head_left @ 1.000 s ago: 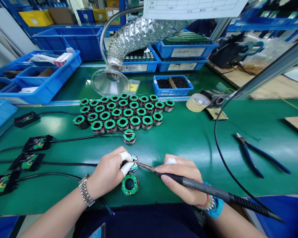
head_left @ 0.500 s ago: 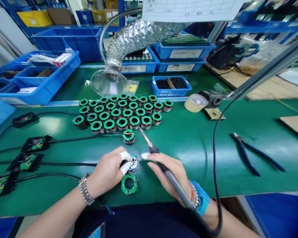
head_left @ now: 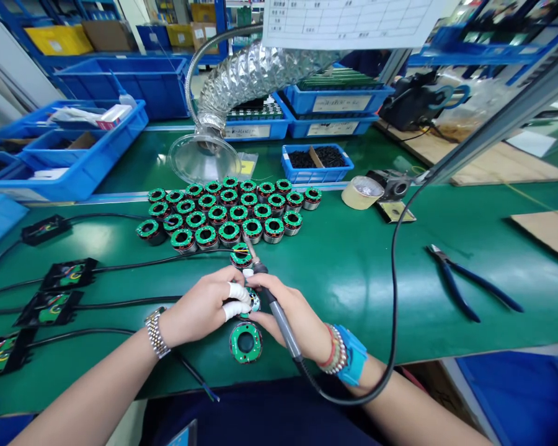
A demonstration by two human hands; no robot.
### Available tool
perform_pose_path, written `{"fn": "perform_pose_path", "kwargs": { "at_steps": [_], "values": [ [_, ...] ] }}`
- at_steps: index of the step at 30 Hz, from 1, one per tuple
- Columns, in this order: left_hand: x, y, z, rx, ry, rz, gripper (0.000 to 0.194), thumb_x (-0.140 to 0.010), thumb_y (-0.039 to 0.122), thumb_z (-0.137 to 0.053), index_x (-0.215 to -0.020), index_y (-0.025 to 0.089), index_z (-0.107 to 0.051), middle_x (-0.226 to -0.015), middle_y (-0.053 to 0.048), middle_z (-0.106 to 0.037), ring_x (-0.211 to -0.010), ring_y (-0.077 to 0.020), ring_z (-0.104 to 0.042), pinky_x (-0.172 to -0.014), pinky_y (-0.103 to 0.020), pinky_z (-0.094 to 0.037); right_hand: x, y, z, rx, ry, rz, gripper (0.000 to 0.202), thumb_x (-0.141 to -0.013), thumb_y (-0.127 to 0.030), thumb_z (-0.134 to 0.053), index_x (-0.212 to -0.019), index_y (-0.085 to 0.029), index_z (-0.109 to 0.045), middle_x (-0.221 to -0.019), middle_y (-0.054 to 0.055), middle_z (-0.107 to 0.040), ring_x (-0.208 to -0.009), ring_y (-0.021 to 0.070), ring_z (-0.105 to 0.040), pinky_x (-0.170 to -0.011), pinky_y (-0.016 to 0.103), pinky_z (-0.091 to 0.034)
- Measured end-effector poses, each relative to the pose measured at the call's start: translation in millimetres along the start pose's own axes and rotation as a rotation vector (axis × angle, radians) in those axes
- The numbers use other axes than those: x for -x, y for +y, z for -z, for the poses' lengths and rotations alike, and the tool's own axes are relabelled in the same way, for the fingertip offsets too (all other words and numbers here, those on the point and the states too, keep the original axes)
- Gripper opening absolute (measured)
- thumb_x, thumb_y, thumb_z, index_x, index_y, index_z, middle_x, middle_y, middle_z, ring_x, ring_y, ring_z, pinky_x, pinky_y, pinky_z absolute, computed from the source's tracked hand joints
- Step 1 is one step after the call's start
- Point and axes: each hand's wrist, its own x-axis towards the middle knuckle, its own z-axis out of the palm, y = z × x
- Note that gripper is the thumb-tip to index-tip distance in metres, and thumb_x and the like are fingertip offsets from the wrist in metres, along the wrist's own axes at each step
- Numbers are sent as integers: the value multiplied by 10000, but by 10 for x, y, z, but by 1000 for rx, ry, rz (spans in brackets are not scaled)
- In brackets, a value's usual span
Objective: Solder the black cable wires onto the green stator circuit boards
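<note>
My left hand (head_left: pixel 209 306), with white finger covers, pinches a black cable's end at a small motor stator with a green board (head_left: pixel 255 301). My right hand (head_left: pixel 291 310) is closed around a soldering iron (head_left: pixel 281 322), its tip pointing up and left beside another wired stator (head_left: pixel 240 254). The right fingertips are close to the left ones and partly cover the held stator. A further stator (head_left: pixel 246 342) lies just below. Several stators (head_left: pixel 229 232) stand in rows behind the hands. Black cables run left to open black housings (head_left: pixel 69 274).
Cutting pliers (head_left: pixel 456 279) lie at the right. Behind are a tape roll (head_left: pixel 363 192), a blue bin of black parts (head_left: pixel 317 174) and a silver duct with a funnel (head_left: pixel 204 160). The iron's cord (head_left: pixel 394 266) loops on the right.
My right hand has moved left with the soldering iron, up against my left hand. The iron's tip has shifted left. The view has shifted slightly.
</note>
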Motion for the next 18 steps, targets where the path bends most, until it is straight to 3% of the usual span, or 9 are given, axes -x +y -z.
{"fn": "perform_pose_path", "kwargs": {
  "at_steps": [5,9,13,18],
  "values": [
    [9,6,-57,-45,2,78,114,-841,127,-531,-793,166,-626,-997,-35,-584,-846,-146,-578,-789,-266,-450,61,-40,89,35,56,40,476,-760,-155,-663,-1193,-205,-472,-1117,84,-623,-985,183,-616,-837,291,-512],
    [0,45,-86,-45,1,135,107,-833,122,-547,-796,166,-636,-941,-19,-607,-810,-136,-589,-758,-246,-453,231,-129,275,155,178,89,265,-816,-139,-590,-1073,-202,-577,-851,49,-677,-745,152,-635,-665,262,-522],
    [5,71,-114,-67,21,182,106,-825,133,-559,-791,168,-653,-914,-13,-619,-805,-144,-597,-742,-247,-462,378,-204,476,192,181,223,277,-819,-177,-576,-1094,-184,-609,-693,35,-642,-620,147,-588,-558,264,-495],
    [57,79,-160,-95,31,179,164,-843,120,-513,-855,184,-663,-1014,-8,-618,-847,-152,-605,-780,-264,-472,457,-204,540,77,174,161,283,-773,-88,-536,-1009,-183,-660,-624,30,-598,-586,147,-545,-521,277,-466]
  ]
}}
